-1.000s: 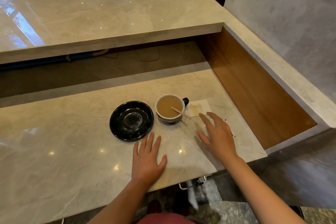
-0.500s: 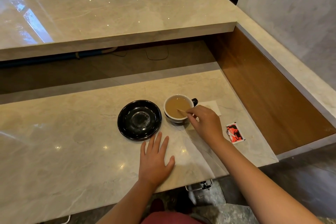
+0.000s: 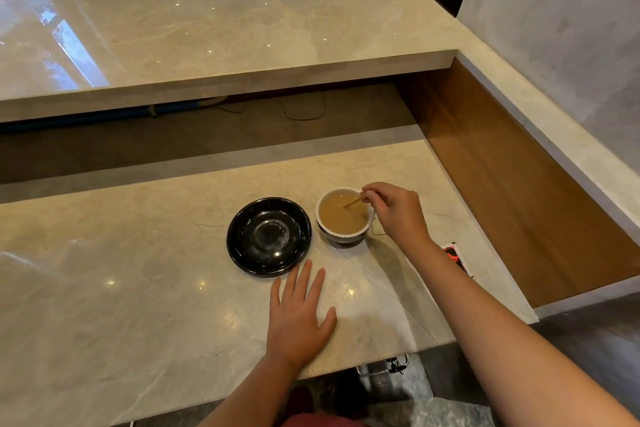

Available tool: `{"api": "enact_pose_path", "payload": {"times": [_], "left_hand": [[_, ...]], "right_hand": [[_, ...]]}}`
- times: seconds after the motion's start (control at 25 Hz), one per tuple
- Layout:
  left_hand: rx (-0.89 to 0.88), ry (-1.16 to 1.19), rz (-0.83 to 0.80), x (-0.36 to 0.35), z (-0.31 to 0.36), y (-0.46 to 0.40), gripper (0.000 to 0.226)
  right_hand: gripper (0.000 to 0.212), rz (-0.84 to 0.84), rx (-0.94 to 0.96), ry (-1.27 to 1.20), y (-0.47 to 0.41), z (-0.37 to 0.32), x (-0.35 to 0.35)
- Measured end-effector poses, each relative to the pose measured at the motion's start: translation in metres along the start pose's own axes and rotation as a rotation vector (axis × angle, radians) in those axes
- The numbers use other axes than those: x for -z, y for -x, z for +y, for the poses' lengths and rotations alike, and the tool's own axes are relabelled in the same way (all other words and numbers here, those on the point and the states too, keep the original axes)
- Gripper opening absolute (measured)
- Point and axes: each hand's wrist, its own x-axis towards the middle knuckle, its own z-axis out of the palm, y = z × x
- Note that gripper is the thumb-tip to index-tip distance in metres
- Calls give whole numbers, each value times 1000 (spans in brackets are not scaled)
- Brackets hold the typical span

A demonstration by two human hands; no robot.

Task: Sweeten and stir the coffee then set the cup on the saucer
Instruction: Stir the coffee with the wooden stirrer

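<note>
Counter (image 3: 138, 288): marble, bears all below
Left hand (image 3: 299, 315): flat, fingers spread, holding nothing
Right hand (image 3: 394, 213): pinches stirrer (image 3: 355, 200) tilted into coffee
Saucer (image 3: 269, 236): left of grip, bare
Cup (image 3: 343, 218): under grip, beside saucer

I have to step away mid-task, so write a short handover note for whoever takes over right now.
Right hand: pinching the wooden stirrer, its tip in the coffee.
Left hand: flat on the counter, open, holding nothing, just in front of the saucer.
Cup: full of milky coffee, standing on the counter to the right of the black saucer, not on it.
Red sachet: on the counter, partly hidden by the right forearm; whether it has been opened cannot be told.
Done: stirrer is in the cup.
Left: finish stirring, take the stirrer out, set the cup on the saucer.
</note>
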Motion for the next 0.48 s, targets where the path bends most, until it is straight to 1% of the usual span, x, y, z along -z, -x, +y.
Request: {"api": "enact_pose_path", "payload": {"times": [0.08,0.16,0.24,0.36,0.48], "left_hand": [[1,0,-3,0,0,0,64],[2,5,1,-1,0,0,64],[8,0,-5,-1,0,1,65],[11,-2,-10,-1,0,0,65],[16,-4,-24,-1,-1,0,66]], "right_hand": [[13,8,47,78,3,5,9],[13,-22,86,157,5,9,18],[13,-55,48,151,5,11,24],[14,-89,-115,-56,9,11,21],[18,-36,-266,-356,17,7,5]]}}
